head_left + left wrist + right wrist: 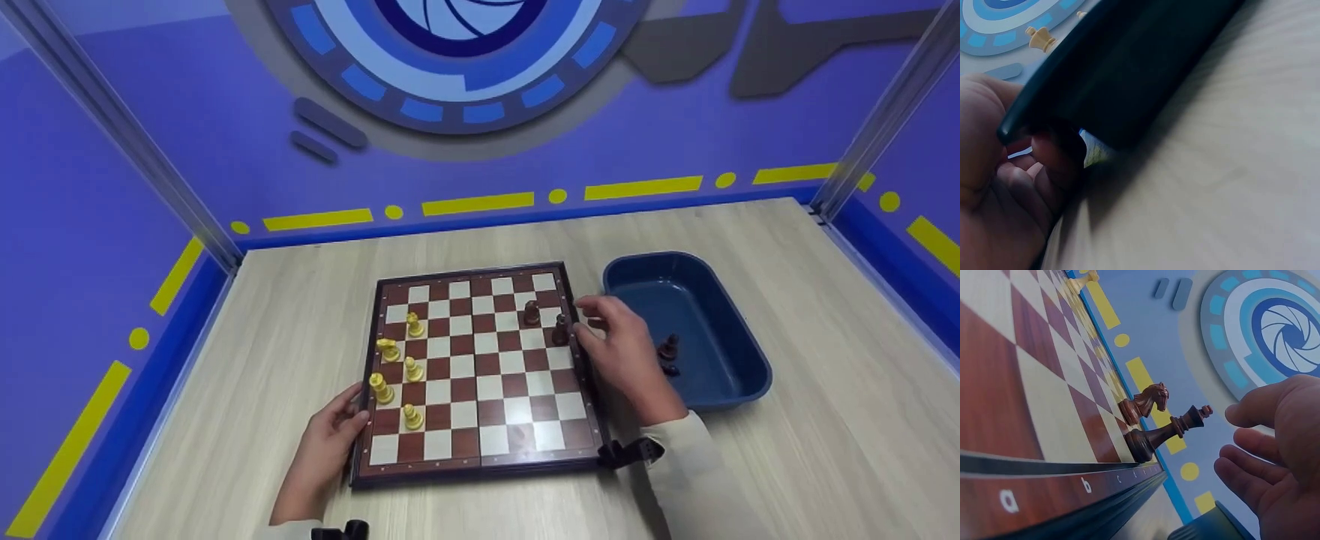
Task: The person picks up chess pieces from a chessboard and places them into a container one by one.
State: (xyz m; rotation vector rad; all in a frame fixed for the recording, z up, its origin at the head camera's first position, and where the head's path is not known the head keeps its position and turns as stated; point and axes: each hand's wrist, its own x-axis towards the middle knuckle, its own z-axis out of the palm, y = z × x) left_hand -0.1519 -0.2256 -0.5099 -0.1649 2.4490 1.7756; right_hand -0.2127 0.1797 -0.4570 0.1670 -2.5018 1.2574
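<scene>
A brown-and-white chessboard lies on the table. My left hand grips its left edge, thumb on top and fingertips tucked under the rim. Beside the right edge, my right hand holds nothing, its fingers apart and loosely bent. Closest to those fingers stands a dark king, upright near the board's edge, with a dark knight just behind it. Several yellow chess pieces stand at the board's left side, a knight and a rook among them.
A dark blue tub sits right of the board, behind my right hand. Dark chess pieces are inside it, partly hidden by that hand. Blue-purple panels wall in the table at the back and both sides.
</scene>
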